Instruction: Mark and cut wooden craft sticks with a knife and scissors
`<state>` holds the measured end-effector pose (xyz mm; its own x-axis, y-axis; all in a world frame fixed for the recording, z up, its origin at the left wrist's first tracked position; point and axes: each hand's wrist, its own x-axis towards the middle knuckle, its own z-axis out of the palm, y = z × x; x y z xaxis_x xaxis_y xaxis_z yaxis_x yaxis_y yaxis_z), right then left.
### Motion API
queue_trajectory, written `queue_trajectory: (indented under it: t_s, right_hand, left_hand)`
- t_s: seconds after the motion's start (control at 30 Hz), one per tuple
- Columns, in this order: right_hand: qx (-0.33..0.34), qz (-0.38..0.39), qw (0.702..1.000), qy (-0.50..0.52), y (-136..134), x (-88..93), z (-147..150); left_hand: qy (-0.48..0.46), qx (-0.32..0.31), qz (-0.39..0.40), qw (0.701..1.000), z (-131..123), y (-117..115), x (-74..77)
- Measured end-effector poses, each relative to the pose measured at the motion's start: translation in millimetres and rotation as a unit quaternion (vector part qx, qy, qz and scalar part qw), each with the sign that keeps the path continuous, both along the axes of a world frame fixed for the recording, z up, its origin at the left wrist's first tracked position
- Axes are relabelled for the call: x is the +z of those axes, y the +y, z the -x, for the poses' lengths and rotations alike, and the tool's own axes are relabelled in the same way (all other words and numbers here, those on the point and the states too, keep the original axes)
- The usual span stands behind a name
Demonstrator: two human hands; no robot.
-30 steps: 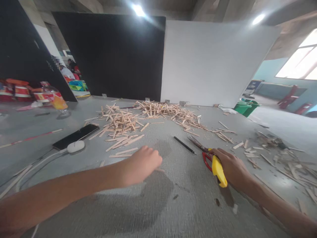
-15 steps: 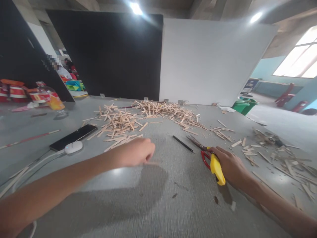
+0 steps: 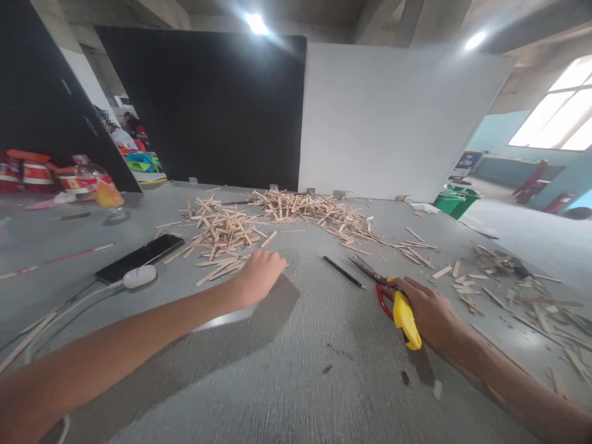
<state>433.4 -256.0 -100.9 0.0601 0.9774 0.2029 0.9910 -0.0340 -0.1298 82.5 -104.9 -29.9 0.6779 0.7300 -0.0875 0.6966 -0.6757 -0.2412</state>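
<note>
Two grips are down on the grey tabletop (image 3: 300,376); the right grip (image 3: 428,311) clasps the scissors (image 3: 406,316) by their yellow-and-red handles, blades lying flat just beside a black pencil (image 3: 343,272); the left grip (image 3: 261,274) is curled at the near edge of the wooden sticks (image 3: 226,237); whether it grasps one I cannot tell.

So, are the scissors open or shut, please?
Shut: the blades of the scissors lie together as one narrow strip, beyond the right hand.

Phone (image 3: 141,257), pencil (image 3: 343,272), bottle (image 3: 102,188), green bin (image 3: 452,201)
</note>
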Motion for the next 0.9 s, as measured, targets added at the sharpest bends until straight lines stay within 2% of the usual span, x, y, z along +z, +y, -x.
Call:
queue_trajectory:
  t_s: [0.13,0.23,0.3,0.37,0.47,0.5,0.57,0.6,0.67,0.83,0.9]
  right_hand:
    - [0.002,0.0,1.0,-0.003,0,2.1,1]
    - [-0.001,0.001,1.0,-0.005,-1,3.8,3]
    - [-0.004,0.003,1.0,-0.005,-1,5.0,4]
    - [-0.008,0.007,1.0,-0.004,-1,6.4,6]
    - [-0.016,0.009,1.0,-0.002,0,8.6,7]
    - [-0.016,0.009,1.0,-0.001,0,9.4,8]
    - [-0.014,0.01,1.0,0.0,1,10.8,9]
    - [-0.013,0.011,1.0,0.001,0,11.4,9]
    - [-0.011,0.014,1.0,0.004,0,12.4,10]
    - [-0.009,0.018,1.0,0.01,-1,12.6,9]
    - [-0.008,0.019,1.0,0.011,-1,12.1,8]
  left_hand:
    - [-0.04,0.028,-0.011,0.999,3,18,-2.9]
    - [-0.072,-0.012,0.001,0.997,0,7,-3.9]
    - [-0.091,-0.078,0.032,0.992,-5,-19,-3.9]
    - [-0.096,-0.16,0.081,0.979,-13,-56,-2.9]
    - [-0.083,-0.313,0.152,0.934,-24,-113,-2.2]
    - [-0.066,-0.344,0.169,0.921,-27,-126,-3.2]
    - [-0.028,-0.344,0.161,0.925,-34,-137,-6.9]
    - [-0.017,-0.317,0.15,0.936,-37,-134,-9.2]
    - [-0.028,-0.231,0.133,0.963,-42,-110,-12.7]
    - [-0.059,-0.055,0.043,0.996,-45,-7,-5.6]
    - [-0.067,-0.019,0.033,0.997,-44,17,-1.6]
